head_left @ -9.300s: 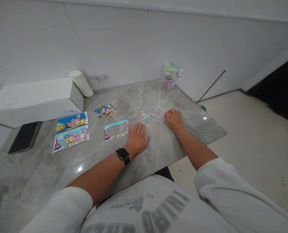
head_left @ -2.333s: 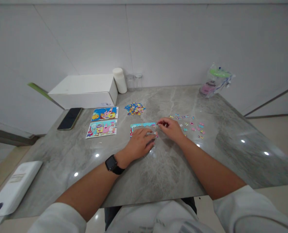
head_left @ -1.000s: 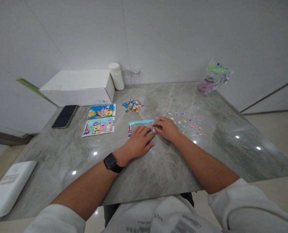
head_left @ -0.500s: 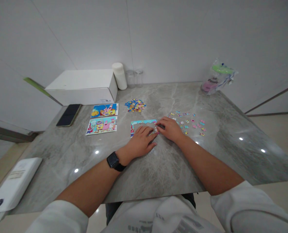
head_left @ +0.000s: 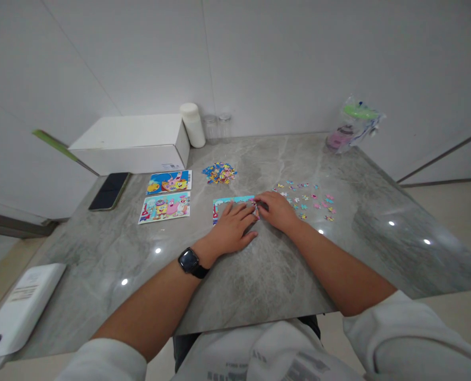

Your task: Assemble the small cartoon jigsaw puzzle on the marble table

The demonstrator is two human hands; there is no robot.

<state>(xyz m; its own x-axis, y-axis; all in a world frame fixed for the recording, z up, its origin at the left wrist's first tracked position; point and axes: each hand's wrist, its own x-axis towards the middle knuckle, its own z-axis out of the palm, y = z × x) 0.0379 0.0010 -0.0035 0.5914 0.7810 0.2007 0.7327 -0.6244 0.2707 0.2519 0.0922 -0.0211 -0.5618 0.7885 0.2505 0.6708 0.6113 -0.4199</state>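
A partly joined jigsaw puzzle [head_left: 222, 201] with a light-blue top edge lies on the grey marbled table, much of it hidden under my hands. My left hand [head_left: 235, 226] rests flat across its middle, fingers apart, a black watch [head_left: 188, 260] on the wrist. At the puzzle's right edge, the fingers of my right hand [head_left: 274, 209] are bent and pressed down together; whatever is under their tips is too small to make out. Loose puzzle pieces [head_left: 314, 197] are scattered to the right of that hand.
Behind the puzzle is a heap of mixed pieces [head_left: 219, 173]. Two picture cards [head_left: 166, 207] lie left, beside a phone [head_left: 110, 191]. A white box [head_left: 128, 143], a white bottle [head_left: 193, 125] and two glasses [head_left: 224, 128] stand behind. A bagged cup [head_left: 350, 127] stands back right; a white device [head_left: 23, 307] lies front left.
My left fingers have spread a little and lie further over the puzzle. My right hand stays at the right edge, its fingertips slightly shifted. The view has tilted slightly.
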